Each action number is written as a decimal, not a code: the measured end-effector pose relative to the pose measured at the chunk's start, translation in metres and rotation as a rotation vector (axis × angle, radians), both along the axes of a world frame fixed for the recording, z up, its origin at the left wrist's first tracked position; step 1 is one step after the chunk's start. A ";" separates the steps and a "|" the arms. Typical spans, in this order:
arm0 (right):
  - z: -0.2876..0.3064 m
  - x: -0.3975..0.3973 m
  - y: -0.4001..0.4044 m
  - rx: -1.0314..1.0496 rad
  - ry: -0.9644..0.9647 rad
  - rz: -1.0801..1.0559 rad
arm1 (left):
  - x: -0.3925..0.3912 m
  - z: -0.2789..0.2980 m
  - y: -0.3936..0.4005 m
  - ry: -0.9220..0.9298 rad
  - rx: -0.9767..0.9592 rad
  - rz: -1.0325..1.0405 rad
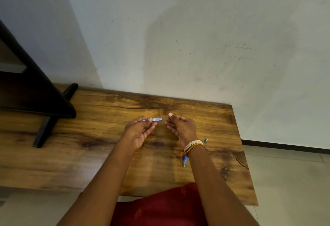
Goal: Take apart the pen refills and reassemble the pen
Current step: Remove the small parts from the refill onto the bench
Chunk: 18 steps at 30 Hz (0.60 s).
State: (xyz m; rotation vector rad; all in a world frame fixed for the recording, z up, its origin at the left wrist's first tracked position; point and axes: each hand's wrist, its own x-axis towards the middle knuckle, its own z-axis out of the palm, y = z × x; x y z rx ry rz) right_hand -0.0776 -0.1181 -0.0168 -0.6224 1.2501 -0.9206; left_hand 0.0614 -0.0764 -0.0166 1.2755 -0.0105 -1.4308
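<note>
My left hand (141, 131) holds a light blue pen barrel (156, 119) between thumb and fingers, its open end pointing right. My right hand (179, 124) is a little to the right of that end, its fingers pinched together; whether something thin is between them is too small to tell. A blue pen tip piece (184, 160) lies on the wooden table (89, 145) beside my right wrist. A small silver metal part (206, 140) sits on the table to the right of that wrist.
A dark stand with a black leg (42, 129) occupies the table's left side. The table butts against a white wall (178, 47). Its right edge drops to a tiled floor (285, 181). Red clothing (160, 208) shows at the near edge.
</note>
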 end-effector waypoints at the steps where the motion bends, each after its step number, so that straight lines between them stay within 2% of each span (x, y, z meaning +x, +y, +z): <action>1: 0.000 -0.001 -0.001 0.000 -0.002 -0.009 | 0.000 0.000 0.000 0.008 0.000 0.001; 11: 0.004 -0.007 -0.006 0.006 -0.017 -0.069 | 0.001 0.001 -0.001 0.035 -0.005 -0.010; 18: 0.009 -0.001 -0.004 0.118 -0.264 -0.140 | -0.001 -0.002 -0.002 0.082 -0.014 -0.004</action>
